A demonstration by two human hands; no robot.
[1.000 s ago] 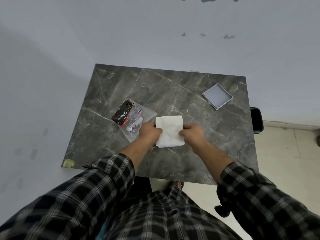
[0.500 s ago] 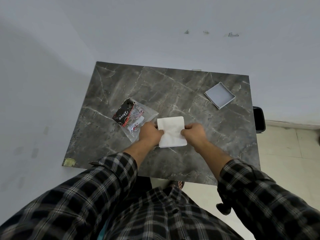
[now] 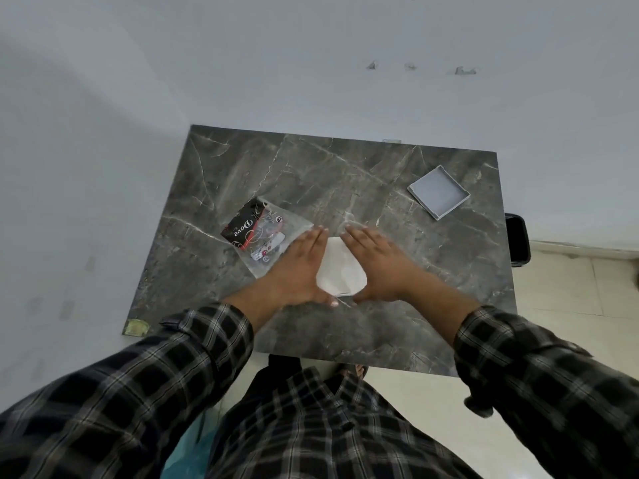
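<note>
Both hands went from pinching the folded white paper napkin (image 3: 339, 271) edges to lying flat: left hand (image 3: 300, 267) and right hand (image 3: 375, 262) now press it with straight fingers, on the grey marble tabletop (image 3: 345, 174) near centre. Clear plastic packet with black-red wrapper (image 3: 257, 233) sits just left, partly under the left hand; shallow grey square tray (image 3: 438, 191) is well apart, far right.

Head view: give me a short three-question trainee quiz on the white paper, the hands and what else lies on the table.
1. True or false: the left hand and right hand lie flat, fingers straight, on the white paper.
2. What lies near the far right corner of the table? A) grey square tray B) cup C) scissors
3. Fill in: the clear bag of sachets lies to the ___ of the paper.
Key: 1 true; 2 A; 3 left.
</note>
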